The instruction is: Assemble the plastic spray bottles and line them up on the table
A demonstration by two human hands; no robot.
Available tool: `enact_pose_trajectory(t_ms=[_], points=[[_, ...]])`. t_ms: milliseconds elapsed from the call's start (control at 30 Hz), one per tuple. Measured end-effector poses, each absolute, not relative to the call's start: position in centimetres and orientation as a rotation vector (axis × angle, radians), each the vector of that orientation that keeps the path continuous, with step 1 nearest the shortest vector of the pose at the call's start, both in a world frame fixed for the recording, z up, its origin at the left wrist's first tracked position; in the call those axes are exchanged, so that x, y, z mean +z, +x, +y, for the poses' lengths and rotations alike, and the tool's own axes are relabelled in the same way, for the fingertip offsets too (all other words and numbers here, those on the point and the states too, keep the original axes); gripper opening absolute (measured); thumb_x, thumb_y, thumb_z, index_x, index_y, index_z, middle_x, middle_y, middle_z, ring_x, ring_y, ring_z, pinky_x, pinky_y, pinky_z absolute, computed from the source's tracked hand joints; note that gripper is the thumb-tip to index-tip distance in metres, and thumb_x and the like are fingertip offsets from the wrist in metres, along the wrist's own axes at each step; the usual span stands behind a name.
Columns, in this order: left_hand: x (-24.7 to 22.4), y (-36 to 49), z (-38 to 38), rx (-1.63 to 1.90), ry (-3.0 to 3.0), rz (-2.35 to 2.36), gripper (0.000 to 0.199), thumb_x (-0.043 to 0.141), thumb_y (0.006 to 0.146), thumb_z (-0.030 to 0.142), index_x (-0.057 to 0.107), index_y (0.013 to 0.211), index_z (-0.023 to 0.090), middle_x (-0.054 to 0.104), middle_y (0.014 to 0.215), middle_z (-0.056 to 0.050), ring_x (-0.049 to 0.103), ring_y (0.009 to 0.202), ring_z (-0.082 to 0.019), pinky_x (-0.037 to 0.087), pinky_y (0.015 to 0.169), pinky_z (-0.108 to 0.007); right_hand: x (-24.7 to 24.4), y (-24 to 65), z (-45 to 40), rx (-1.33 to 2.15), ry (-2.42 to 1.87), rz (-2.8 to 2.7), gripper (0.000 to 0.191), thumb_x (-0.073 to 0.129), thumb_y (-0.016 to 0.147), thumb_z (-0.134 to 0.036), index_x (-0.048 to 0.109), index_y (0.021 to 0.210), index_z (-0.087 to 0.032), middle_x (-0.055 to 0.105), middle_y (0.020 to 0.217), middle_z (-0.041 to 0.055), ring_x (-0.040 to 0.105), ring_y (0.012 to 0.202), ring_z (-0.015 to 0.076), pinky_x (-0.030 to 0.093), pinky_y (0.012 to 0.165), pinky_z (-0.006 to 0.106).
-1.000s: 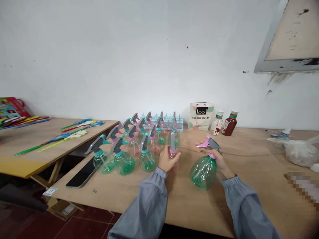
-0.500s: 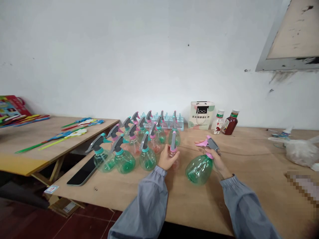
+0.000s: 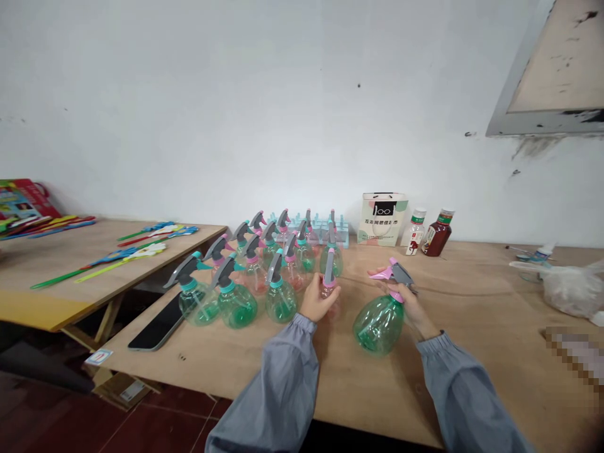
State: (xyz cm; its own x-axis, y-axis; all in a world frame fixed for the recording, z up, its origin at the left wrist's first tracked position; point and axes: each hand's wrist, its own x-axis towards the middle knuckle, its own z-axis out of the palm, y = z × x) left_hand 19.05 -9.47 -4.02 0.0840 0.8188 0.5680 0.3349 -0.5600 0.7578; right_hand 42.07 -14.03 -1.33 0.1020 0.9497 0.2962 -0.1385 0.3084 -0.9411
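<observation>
My left hand (image 3: 319,298) is closed around the pink collar of a pink spray bottle (image 3: 329,277) with a grey trigger head; most of its body is hidden behind the hand. My right hand (image 3: 409,308) grips a green spray bottle (image 3: 379,324) by its neck, just under a pink and grey trigger head. That bottle tilts, its head leaning to the right and its base toward the left. To the left, several green and pink spray bottles (image 3: 237,306) stand upright in rows, their nozzles all turned much the same way.
A black phone (image 3: 158,324) lies at the table's left. Behind stand a light blue rack (image 3: 343,234), a paper bag (image 3: 381,220), a white bottle (image 3: 414,231) and a brown bottle (image 3: 438,233). A plastic bag (image 3: 573,289) lies right. Another table (image 3: 42,302) holds colourful sticks.
Almost nothing differs. The green bottle in my right hand tips very slightly, and the whole view shifts a little; both hands keep their holds.
</observation>
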Motion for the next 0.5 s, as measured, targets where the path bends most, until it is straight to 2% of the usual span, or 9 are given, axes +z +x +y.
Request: enact_pose_trajectory(t_ms=[100, 200, 267, 400, 500], points=[[-4.0, 19.0, -9.5, 1.487, 1.929, 1.133, 0.025, 0.070, 0.076, 0.037, 0.053, 0.087, 0.023, 0.067, 0.083, -0.001, 0.063, 0.078, -0.017, 0.047, 0.076, -0.029, -1.3, 42.1, -14.0, 0.923, -0.886, -1.187, 0.014, 0.062, 0.068, -0.036, 0.070, 0.073, -0.026, 0.075, 0.086, 0.0040, 0.070, 0.093, 0.0256, 0.053, 0.091, 0.039], [-3.9, 19.0, -9.6, 1.489, 1.929, 1.118, 0.025, 0.070, 0.076, 0.037, 0.053, 0.087, 0.023, 0.067, 0.083, -0.001, 0.063, 0.078, -0.017, 0.047, 0.075, -0.029, -1.2, 42.3, -13.9, 0.862, -0.891, -1.186, 0.012, 0.060, 0.064, -0.037, 0.067, 0.064, -0.027, 0.071, 0.075, 0.0036, 0.069, 0.088, 0.0264, 0.051, 0.094, 0.041], [-3.8, 19.0, -9.6, 1.483, 1.933, 1.120, 0.025, 0.069, 0.076, 0.038, 0.053, 0.087, 0.023, 0.067, 0.083, -0.001, 0.063, 0.078, -0.017, 0.047, 0.076, -0.029, -1.2, 42.1, -14.0, 0.880, -0.887, -1.190, 0.015, 0.060, 0.063, -0.038, 0.068, 0.069, -0.027, 0.073, 0.080, 0.0040, 0.069, 0.093, 0.0277, 0.050, 0.097, 0.043], [-3.8, 19.0, -9.7, 1.480, 1.935, 1.136, 0.025, 0.068, 0.077, 0.040, 0.052, 0.087, 0.023, 0.066, 0.083, -0.001, 0.063, 0.079, -0.018, 0.047, 0.077, -0.030, -0.9, 41.4, -14.5, 0.992, -0.851, -1.202, 0.027, 0.061, 0.067, -0.039, 0.072, 0.089, -0.027, 0.076, 0.105, 0.0053, 0.066, 0.111, 0.0285, 0.047, 0.104, 0.042], [-3.8, 19.1, -9.6, 1.492, 1.921, 1.136, 0.025, 0.069, 0.076, 0.038, 0.051, 0.085, 0.023, 0.065, 0.081, 0.000, 0.063, 0.078, -0.017, 0.047, 0.077, -0.030, -0.7, 41.2, -14.7, 0.957, -0.867, -1.249, 0.030, 0.061, 0.070, -0.040, 0.072, 0.094, -0.026, 0.075, 0.112, 0.0065, 0.066, 0.114, 0.0284, 0.048, 0.103, 0.041]])
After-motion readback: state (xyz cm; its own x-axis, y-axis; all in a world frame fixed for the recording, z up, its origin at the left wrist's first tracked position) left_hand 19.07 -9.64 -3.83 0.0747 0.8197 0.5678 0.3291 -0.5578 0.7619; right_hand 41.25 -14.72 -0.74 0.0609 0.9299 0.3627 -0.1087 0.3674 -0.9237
